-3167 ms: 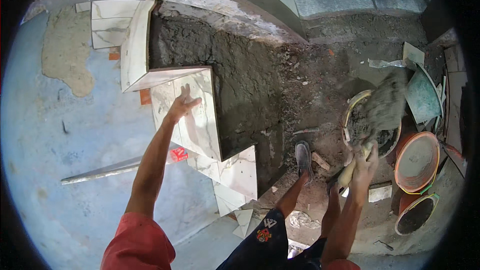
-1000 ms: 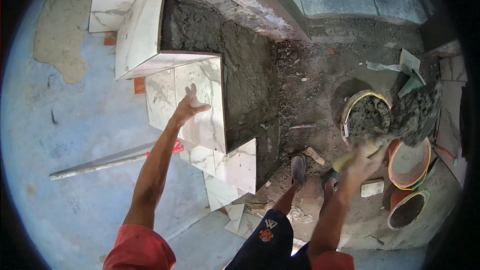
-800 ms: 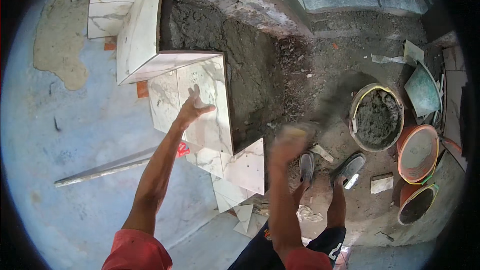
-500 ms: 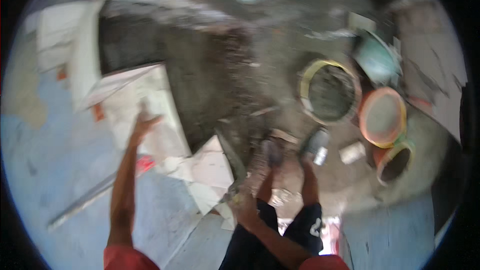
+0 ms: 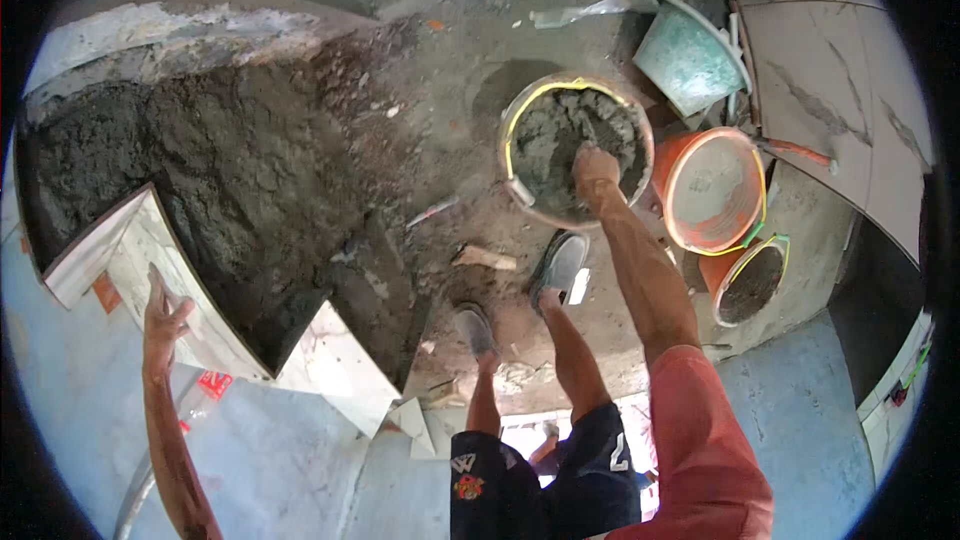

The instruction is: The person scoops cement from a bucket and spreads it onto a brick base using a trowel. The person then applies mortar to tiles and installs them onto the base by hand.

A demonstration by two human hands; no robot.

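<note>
My left hand (image 5: 165, 325) is on or just over a white marbled tile (image 5: 160, 265) at the left, fingers stretched out and holding nothing. The tile's far edge borders a bed of wet grey mortar (image 5: 200, 150). My right hand (image 5: 597, 172) is closed in a fist inside a round bucket (image 5: 650, 135) with a yellow handle. It grips what looks like a trowel, whose blade is mostly lost against the grey mortar (image 5: 560, 135) in the bucket. Another marbled tile (image 5: 335, 365) lies with a pointed corner toward the mortar bed.
Right of the bucket stand an orange bucket (image 5: 675, 175), a smaller orange bucket (image 5: 712, 270) and a tilted green tub (image 5: 680, 55). Marbled tiles (image 5: 800, 70) lie at the far right. A broken piece (image 5: 485, 258) lies near my feet. A bluish floor (image 5: 290, 440) spreads at the near left.
My right hand has gone from beside my knees up and right into the mortar bucket. The view has turned, and my left hand stays over the tile. The picture is sharper now.
</note>
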